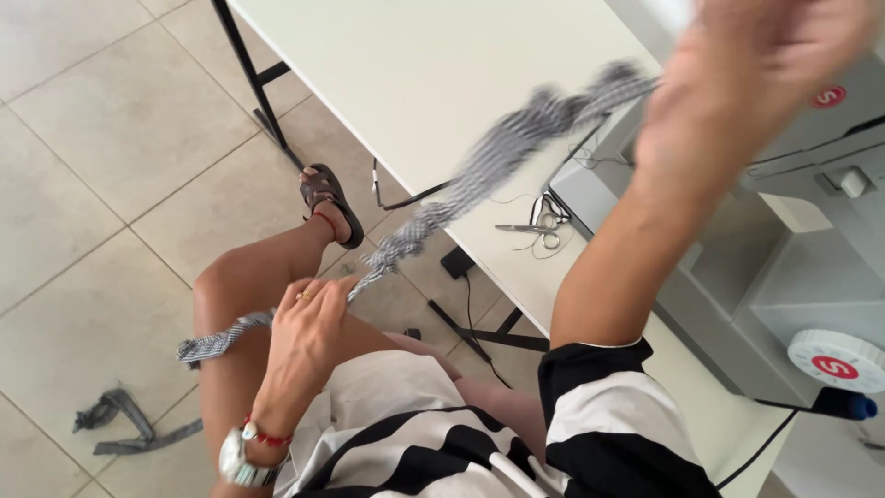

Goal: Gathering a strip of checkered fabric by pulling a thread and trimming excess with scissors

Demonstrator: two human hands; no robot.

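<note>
While the fingers close: both hands grip one long strip of checked fabric.
Left fingers: curled together around the black-and-white checked fabric strip [433,217], with a ring on one finger; the strip passes through the fist.
Left hand [309,323]: low over the lap, above the bare knee, with a silver watch [241,461] and a red bracelet on the wrist.
Right fingers: blurred; they seem bunched on the strip's upper end, but how they close on it cannot be told exactly.
Right hand [737,69]: raised high at the upper right, in front of the sewing machine, forearm slanting up from a striped sleeve.
Strip: stretched on a slant from the right hand down to the left, twisted and rope-like; its loose tail [217,343] hangs out left of the left hand, over the thigh.
Scissors [535,226]: lying on the white table [406,83], beneath the strip, beside the machine's base, with loose thread around them.
Sewing machine [793,240]: grey, on the table's right side, with a white handwheel facing the camera.
Floor: beige tiles, a grey fabric scrap [120,420] lying at lower left, a sandalled foot [327,198] by the table leg.
</note>
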